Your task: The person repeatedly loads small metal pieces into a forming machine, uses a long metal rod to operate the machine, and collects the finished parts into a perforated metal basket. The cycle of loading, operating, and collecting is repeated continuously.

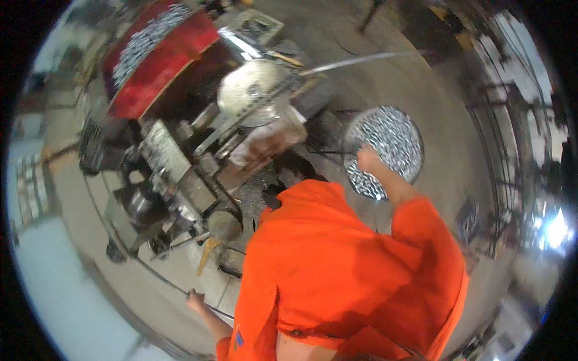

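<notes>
My right hand (pixel 369 160) reaches over the left part of a round tray heaped with small shiny metal pieces (pixel 391 141). Its fingers look curled together at the pieces; what they hold, if anything, is too small and blurred to make out. Low on the left, my left hand (pixel 195 300) is closed around a long thin dark rod (pixel 167 281) that runs up beside the machine. In front of me stands a greasy metal machine (pixel 186 180) with a large pale round wheel (pixel 253 90) and a flat bar with holes (pixel 247 111) across it.
A red bin (pixel 162 81) with many more metal pieces stands beyond the machine at the far left. A long pale bar (pixel 361 60) sticks out rightward from the machine. Dark metal racks (pixel 497 156) line the right side, near a bright light (pixel 556 230).
</notes>
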